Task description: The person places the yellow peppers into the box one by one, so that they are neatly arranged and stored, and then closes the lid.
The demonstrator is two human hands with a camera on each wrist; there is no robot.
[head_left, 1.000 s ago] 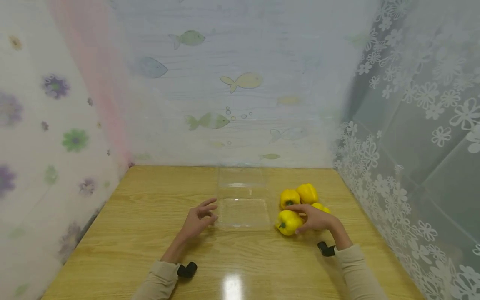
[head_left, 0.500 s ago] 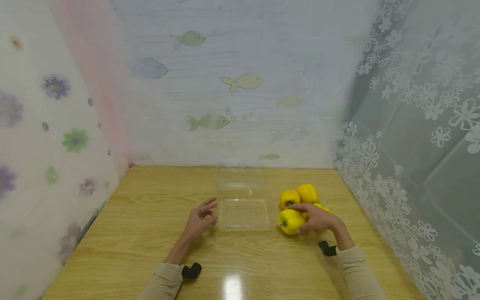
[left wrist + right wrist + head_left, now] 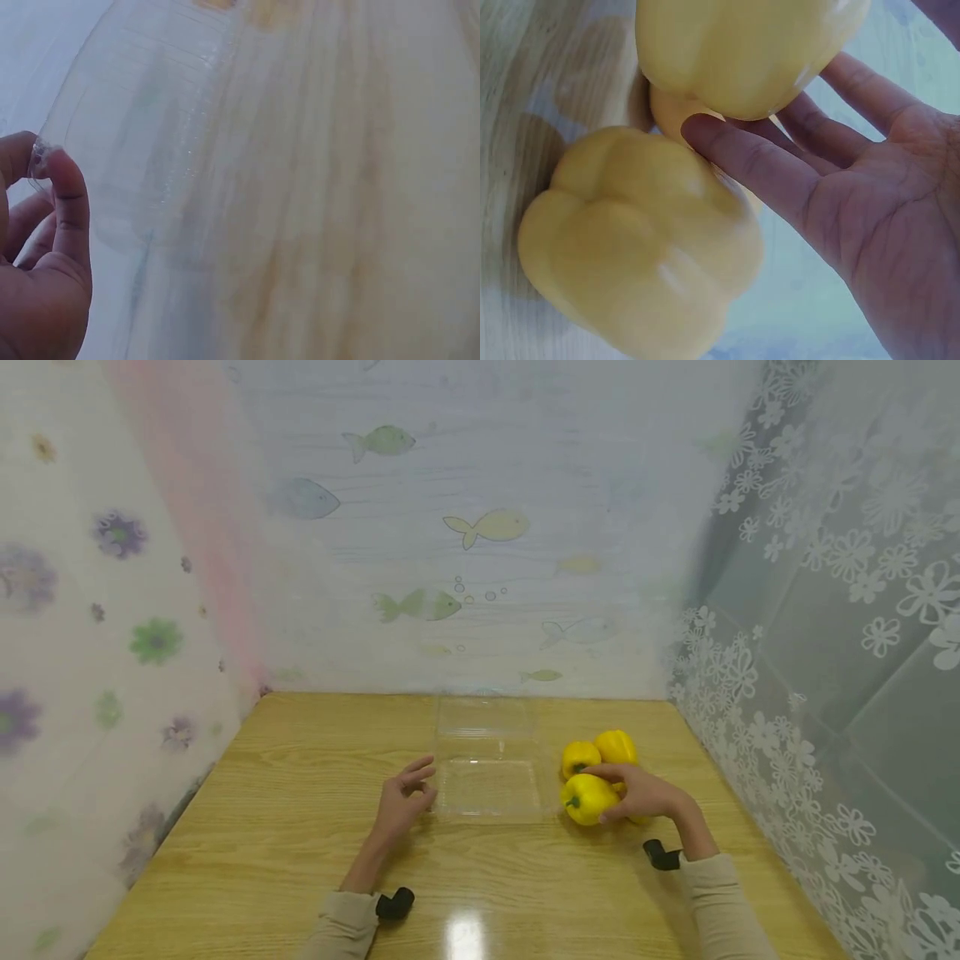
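My left hand [image 3: 405, 802] is at the left edge of a clear plastic clamshell container [image 3: 489, 789], whose lid is folded back. In the left wrist view its thumb and a finger pinch the container's rim [image 3: 41, 154]. On the right, my right hand [image 3: 637, 793] grips a yellow bell pepper [image 3: 589, 799], stem facing the container, between thumb and fingers. Behind it sit two more yellow bell peppers, a nearer one [image 3: 580, 757] and a farther one [image 3: 617, 747]. Close by the fingers in the right wrist view lies another pepper [image 3: 637, 240], mostly covered by the hand in the head view.
The wooden table [image 3: 300, 827] ends at a fish-patterned curtain [image 3: 480, 568] at the back. Flowered sheets hang along the left and right sides. A black wrist camera mount [image 3: 395, 904] sits at the left sleeve, another [image 3: 662, 855] at the right.
The right hand has shifted slightly to the right and away from me with the gripped pepper, which now covers more of the one behind. The left hand keeps its place at the container.
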